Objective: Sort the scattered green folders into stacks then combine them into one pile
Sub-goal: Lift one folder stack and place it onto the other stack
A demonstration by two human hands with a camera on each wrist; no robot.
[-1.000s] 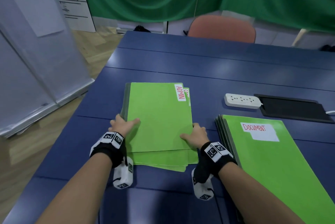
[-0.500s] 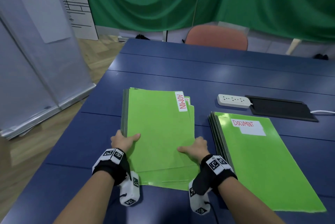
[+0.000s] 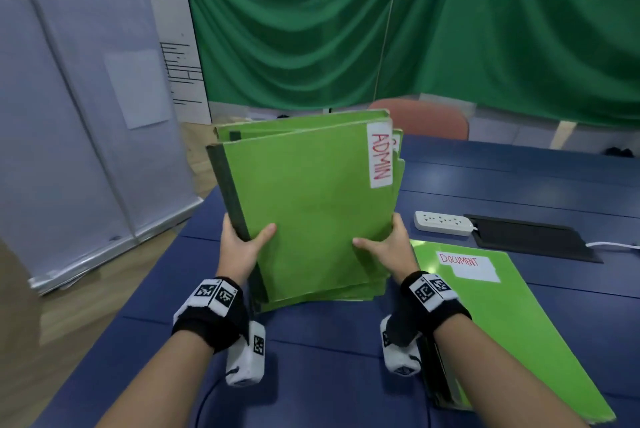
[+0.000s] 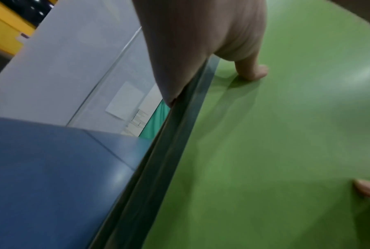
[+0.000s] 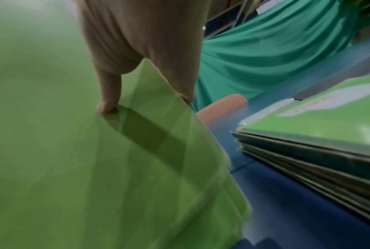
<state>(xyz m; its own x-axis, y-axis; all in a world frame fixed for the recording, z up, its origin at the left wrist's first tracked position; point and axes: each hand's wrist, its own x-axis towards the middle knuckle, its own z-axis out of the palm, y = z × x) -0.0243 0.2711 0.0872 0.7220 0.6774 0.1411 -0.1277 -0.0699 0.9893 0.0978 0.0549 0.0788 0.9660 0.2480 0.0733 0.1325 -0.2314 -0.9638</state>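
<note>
- Both hands have the ADMIN stack (image 3: 311,213) stood up on its short bottom edge, which looks to be on or just above the blue table (image 3: 311,358); the contact itself is hidden. Its long axis runs steeply upward, top leaning away from the person.
- The left hand (image 3: 242,247) clamps the dark spine side: thumb flat across the front cover, the other fingers gone round behind. In the left wrist view the thumb (image 4: 254,70) presses on green card right beside the spine.
- The right hand (image 3: 388,247) mirrors it on the open-edge side, thumb on the front, fingers wrapped behind. The right wrist view shows the loose edges fanned and uneven under that thumb (image 5: 109,101).
- Neither hand is spread; each is curled around an edge of the held folders.
- Now the relation that matters: the DOCUMENT stack (image 3: 502,323) lies flat on the table just to the right of the held bundle, long axis running away from the person, its near end under the right forearm.
- The right hand is the nearer one to it, so my read is the bundle gets squared up, then carried rightward and laid flat on top.
- A white power strip (image 3: 443,223) and a black pad (image 3: 533,240) sit beyond that stack, apart from it.
</note>
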